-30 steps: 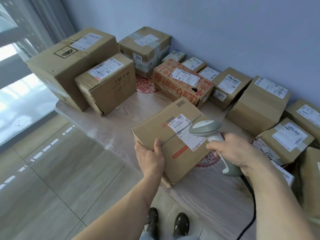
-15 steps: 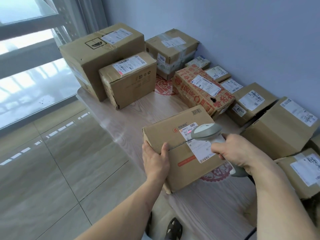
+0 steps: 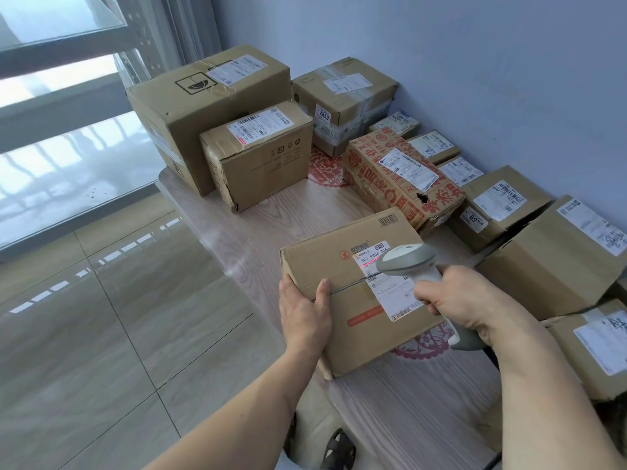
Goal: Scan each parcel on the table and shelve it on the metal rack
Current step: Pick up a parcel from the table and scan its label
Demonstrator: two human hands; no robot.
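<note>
Gripping scanner [image 3: 412, 262] (left hand [image 3: 305, 312] steadies parcel [image 3: 342, 283]).

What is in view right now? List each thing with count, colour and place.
held parcel: one, brown, near table edge
barcode scanner: one, grey, over the held parcel's label
other parcels: about eleven, mostly brown, one red-printed, along the wall and far end
table: one, pale wood grain, red paper-cut motifs
metal rack: grey upright, far left
left hand: grips the held parcel's near corner
right hand: holds the barcode scanner
</note>
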